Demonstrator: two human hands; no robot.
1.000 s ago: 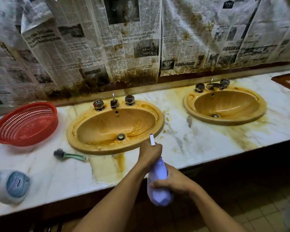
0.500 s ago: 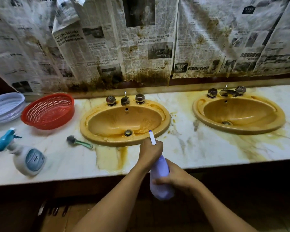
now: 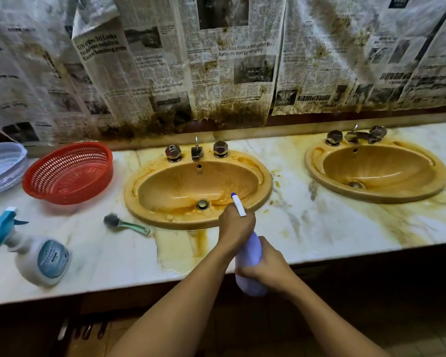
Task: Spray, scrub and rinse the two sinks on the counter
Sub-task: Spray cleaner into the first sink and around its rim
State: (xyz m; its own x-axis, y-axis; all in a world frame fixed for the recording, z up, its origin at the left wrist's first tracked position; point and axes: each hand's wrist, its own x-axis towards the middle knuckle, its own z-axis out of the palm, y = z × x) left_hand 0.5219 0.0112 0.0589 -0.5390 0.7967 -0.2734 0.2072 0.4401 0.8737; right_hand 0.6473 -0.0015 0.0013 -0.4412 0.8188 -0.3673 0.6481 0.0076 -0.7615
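Both bare forearms come in from the bottom and meet in the middle. The left hand (image 3: 236, 226) is further out, fingers curled round the neck of the spray bottle (image 3: 251, 253). The right hand (image 3: 267, 266) sits just behind it, wrapped round the bottle's body.

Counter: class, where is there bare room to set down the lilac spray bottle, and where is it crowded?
Free: the marble between the left sink and the right sink; the front strip between the brush and the white bottle. Crowded: the left end, with the red basket and white basket. The left hand and right hand hold the lilac spray bottle.
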